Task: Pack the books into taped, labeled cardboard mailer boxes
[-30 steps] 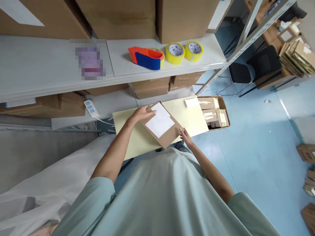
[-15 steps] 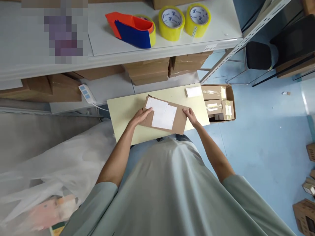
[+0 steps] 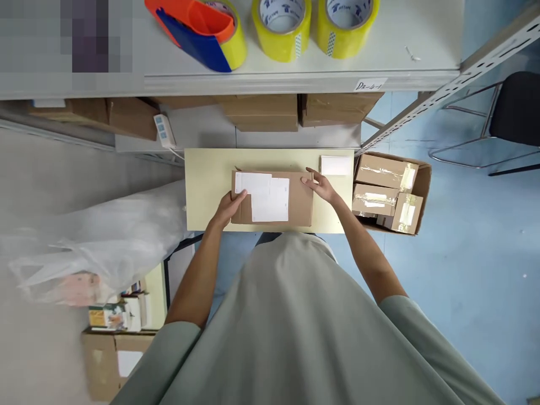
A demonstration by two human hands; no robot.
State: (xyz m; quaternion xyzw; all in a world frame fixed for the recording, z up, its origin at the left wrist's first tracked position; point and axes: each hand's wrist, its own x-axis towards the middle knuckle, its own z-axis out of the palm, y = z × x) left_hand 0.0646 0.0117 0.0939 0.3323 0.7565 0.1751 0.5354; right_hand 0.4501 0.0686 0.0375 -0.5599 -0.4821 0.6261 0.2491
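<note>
A flat cardboard box lies nearly square to the edges of the pale yellow tabletop. White paper sheets rest on its upper face, overlapping, their print too faint to read. My left hand grips the box's left edge, thumb over the top near the sheets and the other fingers mostly hidden. At the upper right corner, my right hand holds the box with its thumb on top and the index finger stretched along the edge. Close beyond that hand is a small stack of white paper.
Above the table runs a grey shelf bearing yellow tape rolls and an orange-and-blue tape dispenser. An open carton of smaller boxes stands right of the table. Clear plastic wrap bulges at left; a black chair is far right.
The cardboard box has turned from a slant to nearly straight and sits slightly further left. My right hand has shifted to its upper corner, index finger now extended. The camera view has turned too.
</note>
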